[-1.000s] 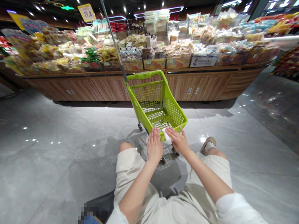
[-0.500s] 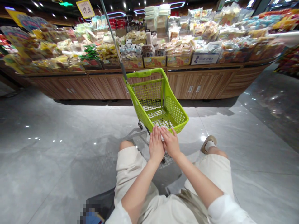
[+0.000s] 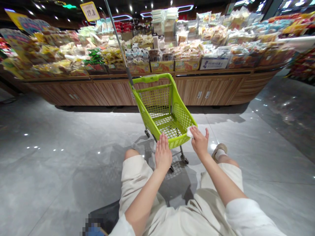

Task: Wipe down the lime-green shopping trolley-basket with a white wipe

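Note:
A small lime-green shopping cart (image 3: 180,140) stands in front of me, its plastic basket showing only its slatted bottom. My left hand (image 3: 163,155) lies against the near left corner of the basket, fingers straight and side by side. Under the fingertips of my right hand (image 3: 200,143), a folded white cloth (image 3: 190,131), perhaps a tissue, is pressed to the rim at the near right corner. The thumb of that hand sticks out to the side. Wheels show beneath the basket.
Behind the cart runs a wooden display counter (image 3: 189,89) piled with packaged snacks. A thin grey pole (image 3: 119,42) rises from the cart's back left corner. A price sign (image 3: 90,11) stands above the goods. My knees flank the cart on a shiny grey floor (image 3: 73,144).
My right hand has slid right along the front rim, away from my left hand, and the white cloth now shows under it. My left hand stays about where it was.

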The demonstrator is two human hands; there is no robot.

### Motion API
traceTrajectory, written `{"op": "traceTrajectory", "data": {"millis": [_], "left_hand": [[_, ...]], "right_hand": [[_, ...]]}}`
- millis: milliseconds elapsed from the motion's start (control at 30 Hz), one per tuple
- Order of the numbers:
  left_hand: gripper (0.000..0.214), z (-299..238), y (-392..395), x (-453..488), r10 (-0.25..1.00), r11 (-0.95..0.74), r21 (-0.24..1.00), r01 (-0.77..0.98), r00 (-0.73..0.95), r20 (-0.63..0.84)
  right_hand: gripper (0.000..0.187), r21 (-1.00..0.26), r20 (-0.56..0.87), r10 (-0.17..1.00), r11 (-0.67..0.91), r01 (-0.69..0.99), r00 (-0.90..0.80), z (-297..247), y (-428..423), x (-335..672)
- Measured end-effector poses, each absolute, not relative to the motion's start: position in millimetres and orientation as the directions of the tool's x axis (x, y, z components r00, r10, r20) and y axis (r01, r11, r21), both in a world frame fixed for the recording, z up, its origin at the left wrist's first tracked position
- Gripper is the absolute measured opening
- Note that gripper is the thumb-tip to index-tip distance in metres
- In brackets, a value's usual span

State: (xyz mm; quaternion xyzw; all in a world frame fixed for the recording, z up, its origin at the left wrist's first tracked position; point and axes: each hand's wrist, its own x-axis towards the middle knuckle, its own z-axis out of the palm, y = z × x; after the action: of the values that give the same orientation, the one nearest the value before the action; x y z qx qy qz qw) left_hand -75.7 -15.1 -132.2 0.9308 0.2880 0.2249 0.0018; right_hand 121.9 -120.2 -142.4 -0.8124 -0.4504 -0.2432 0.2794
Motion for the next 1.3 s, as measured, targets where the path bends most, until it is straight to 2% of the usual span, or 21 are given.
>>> {"op": "traceTrajectory", "data": {"millis": [67,200,333,400,533,667,733,900,1067,1133,1300], "left_hand": [[0.079,-133.6,-16.7,-74.0,0.55,-0.826,0.146,0.544,0.723,0.419],[0.08,-135.9,-14.0,-75.2,0.556,-0.821,0.142,0.552,0.719,0.418],[0.077,-133.8,-8.5,-79.1,0.532,-0.837,0.122,0.534,0.741,0.41],[0.076,-132.2,-7.0,-80.1,0.515,-0.848,0.117,0.517,0.751,0.413],[0.078,-131.7,-8.4,-79.3,0.503,-0.855,0.119,0.504,0.754,0.423],[0.081,-135.0,-13.2,-76.3,0.521,-0.845,0.142,0.515,0.732,0.439],[0.083,-136.7,-15.0,-74.8,0.529,-0.841,0.161,0.517,0.723,0.443],[0.083,-139.1,-14.2,-74.5,0.546,-0.831,0.177,0.528,0.71,0.445],[0.08,-136.3,-10.4,-78.7,0.521,-0.845,0.137,0.518,0.736,0.431],[0.079,-134.3,-10.1,-79.6,0.514,-0.85,0.129,0.511,0.747,0.421],[0.078,-131.8,-13.1,-77.1,0.53,-0.841,0.147,0.521,0.737,0.42]], "right_hand": [[0.062,-0.265,0.631,0.627,-0.38,0.886,0.457,-139.3,-102.0,78.1],[0.069,-0.264,0.584,0.757,-0.166,0.95,0.294,-132.2,-80.7,16.9],[0.074,-0.169,0.561,0.814,-0.065,0.984,0.15,-132.8,-99.6,49.5],[0.073,-0.135,0.577,0.803,-0.089,0.987,0.151,-135.7,-118.5,89.4],[0.066,-0.142,0.647,0.693,-0.301,0.943,0.319,-140.4,-144.4,154.2],[0.062,-0.192,0.647,0.632,-0.407,0.893,0.427,-139.4,-132.5,139.6],[0.063,-0.227,0.635,0.645,-0.37,0.901,0.425,-137.1,-116.6,103.6],[0.071,-0.279,0.564,0.78,-0.13,0.951,0.272,-130.0,-85.8,22.5],[0.077,-0.189,0.544,0.83,-0.023,0.982,0.124,-136.2,-110.7,66.6],[0.077,-0.174,0.571,0.804,-0.079,0.982,0.165,-142.2,-129.4,107.5],[0.072,-0.243,0.622,0.647,-0.375,0.894,0.441,-150.0,-146.0,155.6]]}}
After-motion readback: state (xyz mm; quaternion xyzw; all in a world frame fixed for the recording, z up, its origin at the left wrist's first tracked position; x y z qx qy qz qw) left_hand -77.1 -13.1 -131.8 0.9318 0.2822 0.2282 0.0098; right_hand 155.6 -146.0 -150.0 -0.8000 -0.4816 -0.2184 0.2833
